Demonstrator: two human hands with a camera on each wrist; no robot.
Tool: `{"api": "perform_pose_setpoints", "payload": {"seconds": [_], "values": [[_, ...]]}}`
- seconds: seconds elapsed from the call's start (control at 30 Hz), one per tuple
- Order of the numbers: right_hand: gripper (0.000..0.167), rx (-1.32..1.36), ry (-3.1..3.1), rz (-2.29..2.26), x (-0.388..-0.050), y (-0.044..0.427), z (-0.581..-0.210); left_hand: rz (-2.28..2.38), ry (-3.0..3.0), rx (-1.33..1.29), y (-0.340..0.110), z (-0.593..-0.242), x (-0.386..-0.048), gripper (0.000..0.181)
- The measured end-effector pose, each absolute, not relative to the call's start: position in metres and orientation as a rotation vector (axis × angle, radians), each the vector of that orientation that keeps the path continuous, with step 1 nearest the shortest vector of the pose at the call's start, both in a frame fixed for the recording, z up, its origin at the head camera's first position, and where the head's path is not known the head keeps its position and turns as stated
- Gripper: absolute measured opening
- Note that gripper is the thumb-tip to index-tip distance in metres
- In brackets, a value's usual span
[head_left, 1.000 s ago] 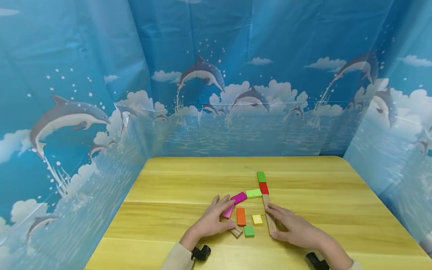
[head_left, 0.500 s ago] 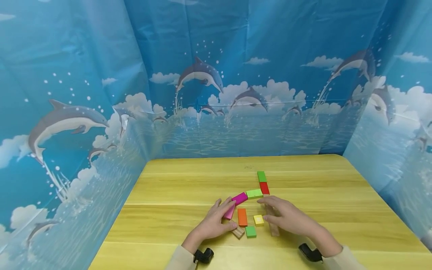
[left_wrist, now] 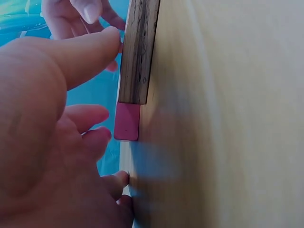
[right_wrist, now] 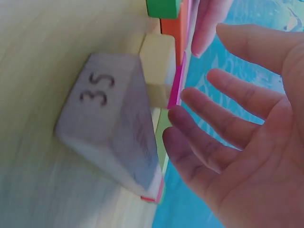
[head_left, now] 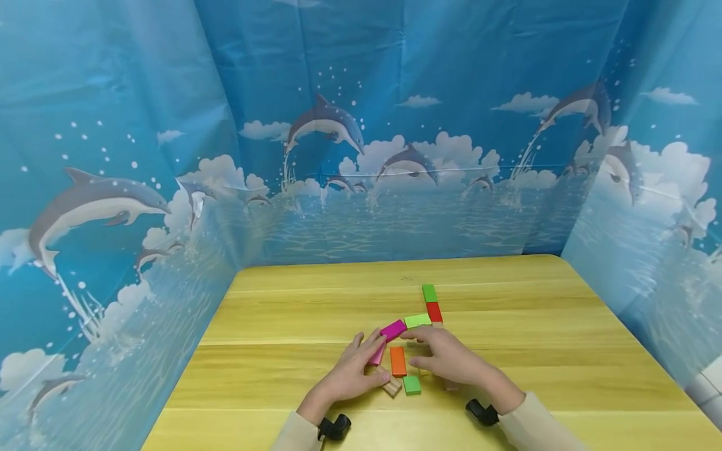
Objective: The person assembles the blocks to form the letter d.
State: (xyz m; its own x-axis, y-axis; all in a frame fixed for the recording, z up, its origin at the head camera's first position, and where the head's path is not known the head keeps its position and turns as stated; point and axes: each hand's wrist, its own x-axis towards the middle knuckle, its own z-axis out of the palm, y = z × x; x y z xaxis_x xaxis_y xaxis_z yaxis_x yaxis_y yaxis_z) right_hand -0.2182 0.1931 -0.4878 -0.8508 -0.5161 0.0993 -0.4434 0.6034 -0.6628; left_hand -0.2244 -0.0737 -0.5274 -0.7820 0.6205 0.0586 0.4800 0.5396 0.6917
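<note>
My left hand [head_left: 350,373] rests by the pink block [head_left: 376,356] and a short wooden block [head_left: 390,384]. Its fingers are spread, and the thumb lies close against the wooden block [left_wrist: 137,57] in the left wrist view. Over the pattern hovers my right hand [head_left: 451,357], fingers extended and apart, holding nothing. Beneath it are the yellow block [right_wrist: 159,52], mostly hidden in the head view, and a long wooden block [right_wrist: 109,104] with dark marks on its end. An orange block [head_left: 397,362] and a green block [head_left: 412,385] lie between the hands.
A magenta block [head_left: 393,329] and a lime block [head_left: 418,320] form an arch leading to a red block [head_left: 434,312] and a farther green block [head_left: 429,292]. All lie on a yellow wood-grain table [head_left: 282,313], backed by a dolphin-print curtain [head_left: 350,213].
My right hand has left the long wooden block and moved left, over the yellow block towards the orange one. The left hand stays by the pink block. The head view has shifted slightly.
</note>
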Motion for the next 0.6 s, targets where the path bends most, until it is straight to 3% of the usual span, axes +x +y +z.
{"api": "perform_pose_setpoints", "payload": {"seconds": [0.6], "values": [[0.050,-0.873,2.799,-0.877,-0.225,0.165,-0.498,0.986,2.595,0.917,-0.074,-0.529,-0.225,0.078]]}}
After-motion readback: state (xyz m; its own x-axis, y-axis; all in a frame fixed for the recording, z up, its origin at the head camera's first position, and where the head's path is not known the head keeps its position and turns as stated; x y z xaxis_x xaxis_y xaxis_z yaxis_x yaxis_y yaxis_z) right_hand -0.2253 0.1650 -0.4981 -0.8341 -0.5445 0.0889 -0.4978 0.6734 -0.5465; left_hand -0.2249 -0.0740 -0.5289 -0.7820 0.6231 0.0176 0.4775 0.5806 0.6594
